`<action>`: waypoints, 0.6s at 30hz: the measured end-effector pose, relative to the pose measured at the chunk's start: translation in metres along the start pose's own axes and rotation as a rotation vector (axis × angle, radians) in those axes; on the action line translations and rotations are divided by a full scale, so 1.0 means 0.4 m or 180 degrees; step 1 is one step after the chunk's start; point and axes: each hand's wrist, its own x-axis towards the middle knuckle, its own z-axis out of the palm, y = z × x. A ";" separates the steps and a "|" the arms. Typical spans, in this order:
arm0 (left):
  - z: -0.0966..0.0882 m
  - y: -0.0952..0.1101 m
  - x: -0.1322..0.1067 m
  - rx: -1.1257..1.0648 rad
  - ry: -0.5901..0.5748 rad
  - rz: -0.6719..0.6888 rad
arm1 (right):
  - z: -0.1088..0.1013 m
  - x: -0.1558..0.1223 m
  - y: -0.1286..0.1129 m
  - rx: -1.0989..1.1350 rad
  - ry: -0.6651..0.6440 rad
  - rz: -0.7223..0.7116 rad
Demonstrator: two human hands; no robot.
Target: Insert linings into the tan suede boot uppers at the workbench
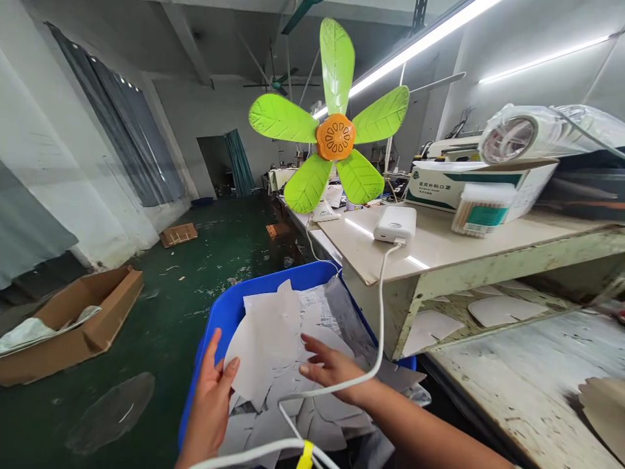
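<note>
A blue plastic bin in front of me holds many cut pieces of pale sheet material, lying loose and overlapping. A larger pale cut piece with a curved left edge lies uppermost. At its left edge is my left hand, thumb and forefinger apart; the thumb tip overlaps the edge, and I cannot tell whether it presses on it. My right hand reaches over the pieces from the right, its fingers spread and holding nothing visible. A white cable crosses in front of my right wrist.
A fan with green leaf-shaped blades stands at the table's edge. On the table are a white power bank, cotton swabs and a mask carton. More cut pieces lie on the shelf below. Left on the floor sits a cardboard box.
</note>
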 end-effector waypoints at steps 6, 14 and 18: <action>0.044 -0.022 -0.005 0.2264 -0.0732 0.1579 | -0.073 0.066 -0.100 0.1884 0.1060 0.0356; 0.046 0.045 0.018 -0.0070 0.1602 0.0371 | -0.175 -0.007 -0.031 0.1595 0.1537 0.0551; -0.023 0.043 -0.009 0.0499 0.2228 -0.0190 | -0.187 -0.029 0.015 0.1701 0.1642 0.0686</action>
